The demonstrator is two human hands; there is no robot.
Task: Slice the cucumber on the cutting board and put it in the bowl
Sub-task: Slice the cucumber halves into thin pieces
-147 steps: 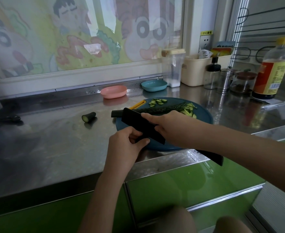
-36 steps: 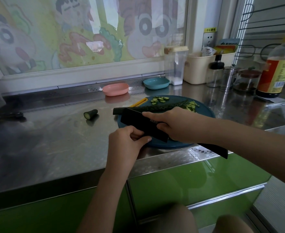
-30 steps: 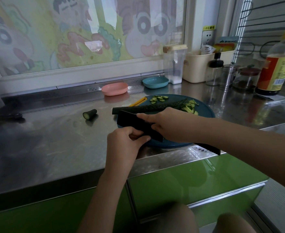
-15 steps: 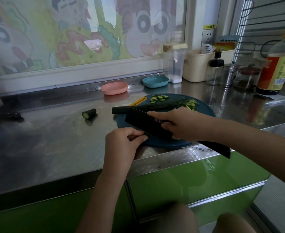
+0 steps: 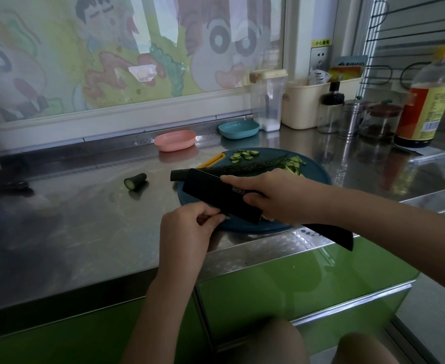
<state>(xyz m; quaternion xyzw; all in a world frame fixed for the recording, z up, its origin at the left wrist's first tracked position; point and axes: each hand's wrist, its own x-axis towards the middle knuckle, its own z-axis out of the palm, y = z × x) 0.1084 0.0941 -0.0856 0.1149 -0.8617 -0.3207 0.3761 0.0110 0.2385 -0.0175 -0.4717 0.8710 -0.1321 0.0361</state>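
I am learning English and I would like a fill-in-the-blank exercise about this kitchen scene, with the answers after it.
The right hand grips a ____ knife.
The cut cucumber end lies on the counter to the ____ of the cutting board.
The bowl left of the blue bowl is ____.
Missing words: black, left, pink.

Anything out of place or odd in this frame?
Two things: a cut cucumber stub lies on the counter, left of the cutting board. And the right hand grips the knife by its blade, with the handle jutting past the counter edge.
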